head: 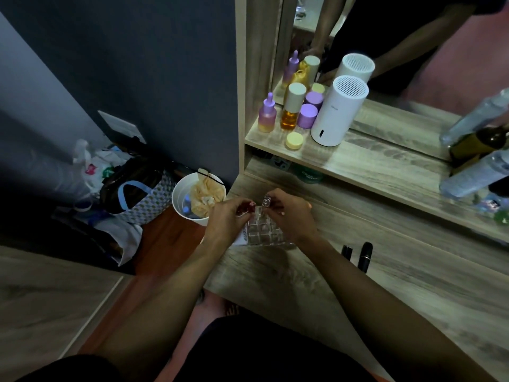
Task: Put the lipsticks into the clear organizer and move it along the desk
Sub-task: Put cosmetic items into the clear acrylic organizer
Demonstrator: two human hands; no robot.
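1. Clear organizer [261, 230]: on the wooden desk [385, 271] near its left front corner, gridded compartments facing up, partly hidden under both hands.
2. Left hand [228, 216]: over the organizer's left edge, fingers [242, 206] closed around a dark red lipstick [249, 206] with its end pointing up, held at the organizer's back left corner.
3. Right hand [292, 213]: over the organizer's right side, fingers [275, 201] pinched on a clear, silvery lipstick [266, 201], held just above the back row of compartments.
4. The two held lipsticks: close beside each other, apart; whether either tip is already inside a compartment cannot be told.
5. Two black lipsticks [358, 255]: lying on the desk to the right of the organizer, side by side, well clear of the hands.
6. On the raised shelf [358, 158] behind: purple dropper bottle [267, 114], amber bottle [292, 108], purple jar [307, 115], yellow jar [294, 141], white cylindrical device [338, 111], all in front of a mirror [413, 37].
7. On the floor left of the desk: white bin [198, 199] and a patterned bag [146, 197].
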